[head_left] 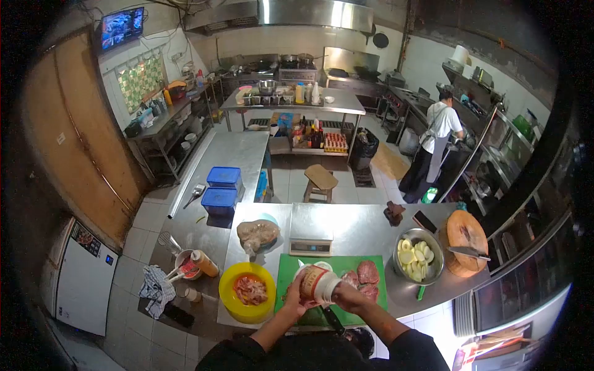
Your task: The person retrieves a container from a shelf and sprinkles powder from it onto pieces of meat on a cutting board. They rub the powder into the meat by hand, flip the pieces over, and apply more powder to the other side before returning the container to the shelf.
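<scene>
Both hands meet over a green cutting board (377, 269). My left hand (295, 301) is wrapped round a white jar (319, 285) with a red and cream label, held tilted. My right hand (350, 298) is closed at the jar's white end; whether it grips a lid or the rim is too small to tell. Several pieces of raw meat (367, 272) lie on the board to the right of the jar. A knife with a black handle (334, 320) rests below the hands. Left of the board stands a yellow bowl (228, 303) with sliced meat.
A scale (311, 247) stands behind the board. To the right are a metal bowl (440, 266) of pale slices and a round wooden block (467, 232) with a knife. Blue-lidded boxes (219, 198) stand back left. Another person (440, 123) works at the right counter.
</scene>
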Demonstrator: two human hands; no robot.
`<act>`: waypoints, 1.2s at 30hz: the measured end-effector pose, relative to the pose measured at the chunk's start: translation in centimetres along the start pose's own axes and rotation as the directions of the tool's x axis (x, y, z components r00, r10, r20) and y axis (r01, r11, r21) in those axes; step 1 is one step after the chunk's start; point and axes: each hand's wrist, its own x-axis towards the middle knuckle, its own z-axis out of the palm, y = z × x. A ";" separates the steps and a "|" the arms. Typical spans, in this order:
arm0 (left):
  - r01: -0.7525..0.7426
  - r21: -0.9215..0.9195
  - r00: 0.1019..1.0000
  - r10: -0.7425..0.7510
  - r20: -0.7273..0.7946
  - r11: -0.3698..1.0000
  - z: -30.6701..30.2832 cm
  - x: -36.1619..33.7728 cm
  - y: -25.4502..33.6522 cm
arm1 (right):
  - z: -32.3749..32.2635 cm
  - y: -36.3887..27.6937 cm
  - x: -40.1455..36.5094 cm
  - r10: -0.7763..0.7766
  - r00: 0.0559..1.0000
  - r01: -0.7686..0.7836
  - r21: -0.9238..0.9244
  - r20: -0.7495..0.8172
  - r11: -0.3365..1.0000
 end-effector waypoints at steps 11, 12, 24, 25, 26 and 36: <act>-0.041 0.107 0.999 0.040 0.006 0.993 1.2 -1.4 -0.8 | 2.0 -3.7 -1.3 0.328 0.932 -0.092 0.778 -0.152 0.621; -0.044 0.103 0.999 0.046 -0.012 0.994 0.9 -1.2 -1.2 | 2.2 -3.7 -1.4 0.310 0.935 -0.087 0.737 -0.171 0.670; -0.123 0.101 0.992 0.122 0.014 0.987 1.4 -1.2 -1.5 | -3.5 -2.8 -4.2 0.299 0.928 -0.047 0.729 -0.220 0.683; -0.102 0.093 0.994 0.105 -0.031 0.990 1.2 -1.1 -1.6 | -4.3 -3.3 -4.7 0.303 0.928 -0.051 0.732 -0.216 0.679; -0.082 0.083 0.993 0.088 -0.077 0.993 1.0 -1.0 -1.6 | -5.0 -3.5 -5.1 0.368 0.897 -0.102 0.695 -0.245 0.712; -0.053 0.118 0.997 0.060 -0.054 0.992 1.4 -1.5 -1.5 | -7.5 7.5 -7.6 0.074 0.629 -0.482 -0.314 -0.774 0.818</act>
